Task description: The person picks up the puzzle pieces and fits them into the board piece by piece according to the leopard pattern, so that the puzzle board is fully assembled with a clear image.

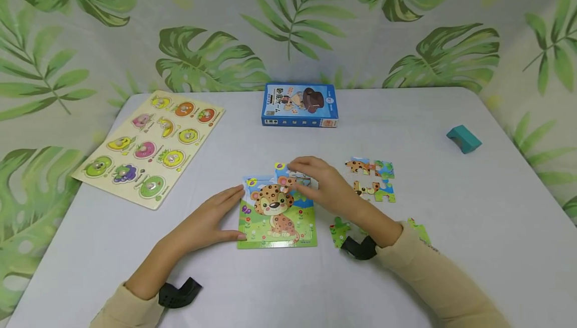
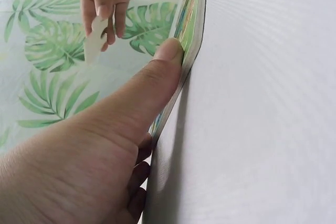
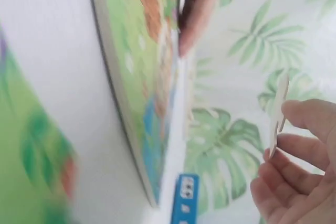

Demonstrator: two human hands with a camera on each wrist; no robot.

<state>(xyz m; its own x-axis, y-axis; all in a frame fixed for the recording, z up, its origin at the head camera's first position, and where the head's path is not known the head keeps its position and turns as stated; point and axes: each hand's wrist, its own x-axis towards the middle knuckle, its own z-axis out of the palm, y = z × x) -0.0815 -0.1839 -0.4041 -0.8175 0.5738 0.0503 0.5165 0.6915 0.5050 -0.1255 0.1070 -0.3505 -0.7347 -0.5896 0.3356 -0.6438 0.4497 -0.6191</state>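
Observation:
A leopard jigsaw board with a green-and-blue picture lies flat on the table. My left hand rests along its left side, thumb on the lower left edge and fingers at the upper left; in the left wrist view the thumb presses the board's edge. Over the board's upper right part, my right hand pinches a jigsaw piece between thumb and fingers. The right wrist view shows that thin piece edge-on, held above the board.
Several loose jigsaw pieces lie right of the board, some partly hidden under the right forearm. A wooden fruit puzzle lies at the left. At the back stands a blue game box, and a teal arched block sits far right.

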